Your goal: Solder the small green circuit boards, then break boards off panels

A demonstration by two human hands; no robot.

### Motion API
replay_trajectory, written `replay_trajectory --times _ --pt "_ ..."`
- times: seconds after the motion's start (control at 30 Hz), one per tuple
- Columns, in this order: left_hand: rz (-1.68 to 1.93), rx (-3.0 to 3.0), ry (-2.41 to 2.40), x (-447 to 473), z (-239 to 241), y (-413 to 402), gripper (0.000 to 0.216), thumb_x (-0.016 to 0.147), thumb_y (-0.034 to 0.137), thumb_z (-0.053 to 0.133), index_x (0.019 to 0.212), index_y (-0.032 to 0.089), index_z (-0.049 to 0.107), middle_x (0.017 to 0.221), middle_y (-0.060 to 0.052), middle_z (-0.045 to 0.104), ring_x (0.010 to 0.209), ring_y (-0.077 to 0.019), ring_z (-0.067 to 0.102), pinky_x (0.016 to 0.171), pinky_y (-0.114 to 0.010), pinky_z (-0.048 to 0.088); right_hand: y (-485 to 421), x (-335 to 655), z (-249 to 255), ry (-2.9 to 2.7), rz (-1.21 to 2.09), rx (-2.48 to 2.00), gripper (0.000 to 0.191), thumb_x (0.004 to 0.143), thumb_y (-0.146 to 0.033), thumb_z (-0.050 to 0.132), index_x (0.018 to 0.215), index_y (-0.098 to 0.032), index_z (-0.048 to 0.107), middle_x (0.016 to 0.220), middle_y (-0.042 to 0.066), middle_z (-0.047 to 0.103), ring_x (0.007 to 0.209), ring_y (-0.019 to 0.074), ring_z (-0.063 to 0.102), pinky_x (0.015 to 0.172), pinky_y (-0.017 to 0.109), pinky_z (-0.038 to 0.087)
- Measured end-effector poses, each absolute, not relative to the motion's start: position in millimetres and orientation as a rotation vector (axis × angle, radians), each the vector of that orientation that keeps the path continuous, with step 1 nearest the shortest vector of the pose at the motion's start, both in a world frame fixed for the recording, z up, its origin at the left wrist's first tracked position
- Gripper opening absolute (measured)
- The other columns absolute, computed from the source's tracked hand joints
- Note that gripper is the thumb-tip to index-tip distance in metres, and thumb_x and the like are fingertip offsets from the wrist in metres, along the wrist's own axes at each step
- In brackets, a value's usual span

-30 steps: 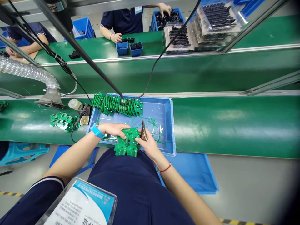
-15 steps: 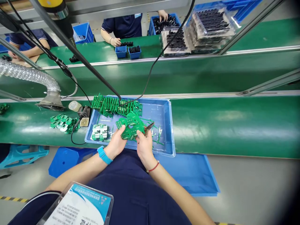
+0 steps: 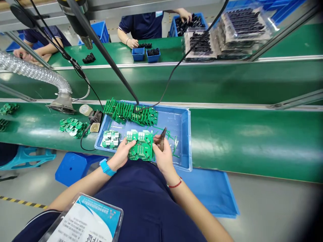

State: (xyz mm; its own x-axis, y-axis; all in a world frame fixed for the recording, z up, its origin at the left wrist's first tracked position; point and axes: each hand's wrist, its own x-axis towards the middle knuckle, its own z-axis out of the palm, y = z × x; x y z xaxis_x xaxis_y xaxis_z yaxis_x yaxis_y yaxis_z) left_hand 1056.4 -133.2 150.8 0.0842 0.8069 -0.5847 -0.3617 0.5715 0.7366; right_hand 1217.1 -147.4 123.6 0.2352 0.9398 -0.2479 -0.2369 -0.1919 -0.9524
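My left hand [image 3: 122, 153] is closed on the left edge of a green circuit board panel [image 3: 140, 145], its thumb lying on the face. A pair of pliers [image 3: 162, 139] with dark jaws pointing up sits in my right hand [image 3: 163, 156], whose thumb is close to the panel's right edge. Beneath them is a blue tray [image 3: 186, 141]. A row of upright circuit boards [image 3: 131, 112] lines its far side. Another board panel [image 3: 111, 138] lies flat at its left end. Thin green strips [image 3: 175, 145] are scattered on the tray's right part.
Left of the tray are a soldering iron stand [image 3: 95, 120], a small round container [image 3: 85, 110] and a pile of boards [image 3: 73, 127]. A fume duct [image 3: 62, 101] and a hanging screwdriver [image 3: 80, 28] reach in overhead. Across the line, co-workers' hands [image 3: 132, 43] handle black parts.
The circuit board panel has been turned from a tilted pose to nearly square, face towards me. My right hand has shifted right, and the pliers now point more upward. The view has shifted slightly.
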Motion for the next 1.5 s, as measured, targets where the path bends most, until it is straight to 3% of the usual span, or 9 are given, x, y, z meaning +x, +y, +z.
replay_trajectory --times 0.23,0.43,0.63,0.8,0.9,1.07,1.13,1.33,1.5 --pt "0.849 0.52 1.156 1051.1 153.8 -142.6 0.044 0.069 0.031 0.079 0.107 0.017 0.059 0.094 -0.004 0.072 0.089 -0.0205 0.068 0.085 -0.035 0.052 -160.0 1204.4 115.8 -0.747 1.209 -1.391 0.036 0.079 -0.036 0.059 0.111 -0.022 0.049 0.094 0.003 0.063 0.085 0.0155 0.06 0.08 0.03 0.051" --pt "0.893 0.493 1.144 1043.1 165.2 -132.5 0.049 0.066 0.03 0.081 0.107 0.018 0.058 0.098 -0.004 0.072 0.086 -0.0194 0.069 0.085 -0.036 0.054 -156.0 1227.8 123.7 -0.944 1.3 -1.416 0.04 0.081 -0.038 0.055 0.118 -0.022 0.051 0.104 0.007 0.065 0.092 0.0185 0.063 0.085 0.035 0.052" --pt "0.849 0.527 1.198 1020.5 176.1 -110.5 0.044 0.065 0.03 0.082 0.101 0.018 0.06 0.086 -0.002 0.073 0.079 -0.0185 0.07 0.073 -0.03 0.055 -162.2 1275.2 144.8 -1.325 1.424 -1.463 0.05 0.065 -0.017 0.063 0.114 -0.022 0.066 0.111 0.006 0.068 0.109 0.0264 0.059 0.107 0.048 0.039" --pt "0.789 0.627 1.143 1013.2 179.8 -104.2 0.039 0.068 0.029 0.081 0.099 0.019 0.06 0.095 -0.002 0.074 0.084 -0.0185 0.071 0.077 -0.03 0.056 -163.4 1282.8 159.7 -1.85 1.342 -1.494 0.062 0.071 -0.011 0.047 0.131 -0.023 0.057 0.126 0.007 0.062 0.119 0.0251 0.055 0.105 0.045 0.042" --pt "0.767 0.633 1.108 1016.6 179.4 -104.3 0.038 0.067 0.027 0.082 0.097 0.018 0.061 0.094 -0.002 0.074 0.077 -0.0153 0.07 0.074 -0.028 0.056 -161.7 1281.7 166.5 -1.911 1.379 -1.469 0.049 0.08 -0.017 0.048 0.127 -0.022 0.061 0.122 0.008 0.065 0.111 0.025 0.06 0.1 0.043 0.046" --pt "0.659 0.439 1.016 1035.6 171.7 -109.7 0.043 0.052 0.038 0.089 0.07 0.013 0.06 0.058 -0.002 0.064 0.048 -0.0137 0.06 0.048 -0.024 0.051 -165.8 1280.3 161.0 -1.814 1.665 -1.259 0.034 0.088 -0.041 0.054 0.11 -0.018 0.069 0.086 0.004 0.072 0.07 0.0169 0.065 0.067 0.029 0.054" --pt "0.678 0.41 1.028 1042.9 166.3 -110.1 0.044 0.052 0.042 0.088 0.066 0.013 0.058 0.053 0.0 0.06 0.046 -0.0128 0.058 0.045 -0.023 0.048 -166.3 1284.7 149.9 -1.826 1.608 -1.366 0.031 0.089 -0.039 0.053 0.108 -0.02 0.068 0.08 0.002 0.07 0.067 0.0162 0.064 0.066 0.028 0.053" --pt "0.854 0.523 1.178 1044.7 156.7 -99.7 0.043 0.063 0.03 0.084 0.097 0.018 0.061 0.083 -0.001 0.072 0.078 -0.0172 0.069 0.08 -0.032 0.055 -163.6 1322.4 115.3 -1.774 1.187 -1.863 0.041 0.076 -0.013 0.053 0.115 -0.017 0.065 0.104 0.015 0.067 0.108 0.0307 0.057 0.098 0.046 0.042" --pt "0.872 0.651 1.175 1051.0 158.2 -98.2 0.048 0.066 0.033 0.081 0.107 0.017 0.061 0.099 -0.006 0.072 0.095 -0.0221 0.068 0.09 -0.037 0.052 -166.3 1324.7 122.3 -1.792 1.272 -1.736 0.062 0.068 -0.008 0.048 0.127 -0.025 0.058 0.12 0.006 0.064 0.114 0.0239 0.056 0.103 0.041 0.042"
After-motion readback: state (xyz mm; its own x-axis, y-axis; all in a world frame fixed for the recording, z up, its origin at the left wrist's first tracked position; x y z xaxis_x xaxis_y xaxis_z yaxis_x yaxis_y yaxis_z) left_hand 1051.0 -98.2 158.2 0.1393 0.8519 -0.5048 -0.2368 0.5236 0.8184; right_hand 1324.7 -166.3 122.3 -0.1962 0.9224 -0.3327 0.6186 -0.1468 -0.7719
